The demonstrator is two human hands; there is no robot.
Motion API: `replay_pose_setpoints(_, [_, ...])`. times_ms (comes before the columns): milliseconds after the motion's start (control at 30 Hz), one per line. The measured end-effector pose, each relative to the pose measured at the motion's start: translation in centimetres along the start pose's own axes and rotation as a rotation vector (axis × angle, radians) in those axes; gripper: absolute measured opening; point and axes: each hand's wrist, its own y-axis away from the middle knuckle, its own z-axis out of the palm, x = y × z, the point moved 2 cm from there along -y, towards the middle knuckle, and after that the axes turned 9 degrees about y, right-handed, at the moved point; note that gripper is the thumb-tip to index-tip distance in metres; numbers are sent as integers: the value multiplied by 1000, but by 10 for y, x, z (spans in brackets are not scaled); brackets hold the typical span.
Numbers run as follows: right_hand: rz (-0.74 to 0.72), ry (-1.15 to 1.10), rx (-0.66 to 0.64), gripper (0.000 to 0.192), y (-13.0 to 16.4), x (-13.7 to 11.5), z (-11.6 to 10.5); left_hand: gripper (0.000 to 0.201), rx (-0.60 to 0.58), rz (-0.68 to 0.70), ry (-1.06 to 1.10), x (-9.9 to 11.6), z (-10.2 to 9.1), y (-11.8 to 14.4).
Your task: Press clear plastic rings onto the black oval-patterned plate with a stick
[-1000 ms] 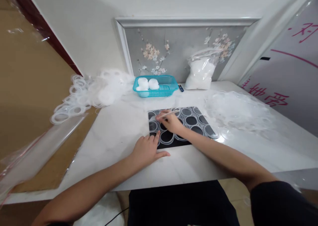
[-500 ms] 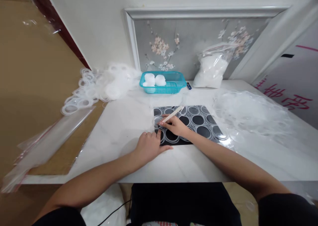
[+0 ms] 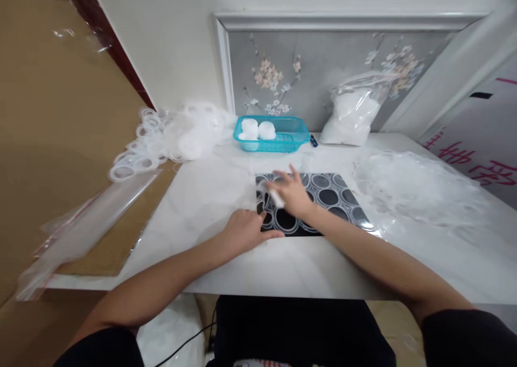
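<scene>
The left hand (image 3: 242, 231) lies flat, pinning the black sheet (image 3: 323, 200) to the desk (image 3: 202, 205). The right hand (image 3: 291, 193), fingers spread, pinches a blurred stick (image 3: 277, 198) at the sheet's left rings. Most rings remain on it, so plenty looks left.

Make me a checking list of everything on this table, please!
Surface: white marble-look table.
Job's things: black mat bearing clear rings.
Clutter: ring pile far left; clear film heap right; teal basket holding white rolls; bag of white stuff.
Hands: left hand flat at the mat's edge; right hand over the mat, blurred, with something pale in it.
Cables: black cord under the table.
Surroundings: flower picture against the wall.
</scene>
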Motion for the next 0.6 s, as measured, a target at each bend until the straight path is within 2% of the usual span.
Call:
replay_pose_setpoints(100, [349, 85, 237, 29, -35, 34, -18, 76, 3, 7, 18, -3, 0, 2])
replay_pose_setpoints(200, [442, 66, 365, 29, -42, 64, -40, 73, 4, 52, 3, -4, -3, 4])
replay_pose_setpoints(300, [484, 59, 460, 30, -13, 101, -71, 66, -8, 75, -22, -4, -8, 5])
replay_pose_setpoints(367, [606, 174, 542, 30, 18, 136, -98, 61, -22, 72, -30, -5, -12, 4])
replay_pose_setpoints(400, [680, 250, 579, 30, 33, 156, -111, 58, -27, 68, -34, -6, -14, 4])
replay_pose_setpoints(467, [963, 412, 632, 22, 62, 192, -133, 54, -38, 50, -37, -10, -18, 2])
replay_pose_setpoints(533, [1142, 512, 579, 12, 80, 212, -142, 52, -34, 17, -25, -15, -21, 0])
replay_pose_setpoints(567, [1142, 508, 525, 8, 84, 211, -141, 50, -26, -1, -17, -17, -22, -1])
replay_pose_setpoints(600, [1078, 452, 462, 6, 84, 204, -135, 49, -20, -21, -13, -18, -23, -1])
